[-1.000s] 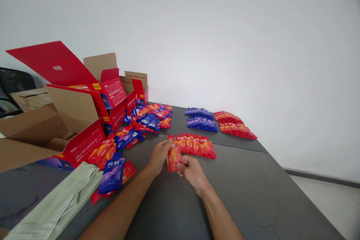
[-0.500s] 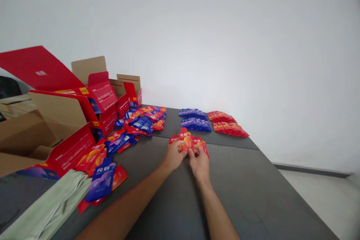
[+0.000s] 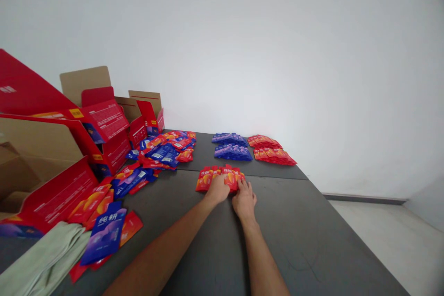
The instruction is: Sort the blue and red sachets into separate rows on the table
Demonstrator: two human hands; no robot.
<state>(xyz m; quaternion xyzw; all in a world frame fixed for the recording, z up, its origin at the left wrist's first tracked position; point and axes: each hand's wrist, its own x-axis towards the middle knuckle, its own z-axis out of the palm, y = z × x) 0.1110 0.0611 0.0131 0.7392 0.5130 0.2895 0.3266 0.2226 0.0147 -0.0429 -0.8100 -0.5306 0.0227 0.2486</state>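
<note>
Pressing flat on the red row, both hands rest fingers-down on its near edge, pinching nothing: left hand mid-row, right hand at its right end. Even, light pressure would likely keep the overlap tidy; blue packets lie well beyond the fingertips, loose pile off to their left.

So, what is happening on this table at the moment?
A person presses both bare hands, left hand and right hand, flat onto a short row of small red foil sachets on the dark grey table. Behind it lie tidy rows of blue sachets and more red sachets. A loose mixed heap of sachets sits beside open red cardboard boxes.
</note>
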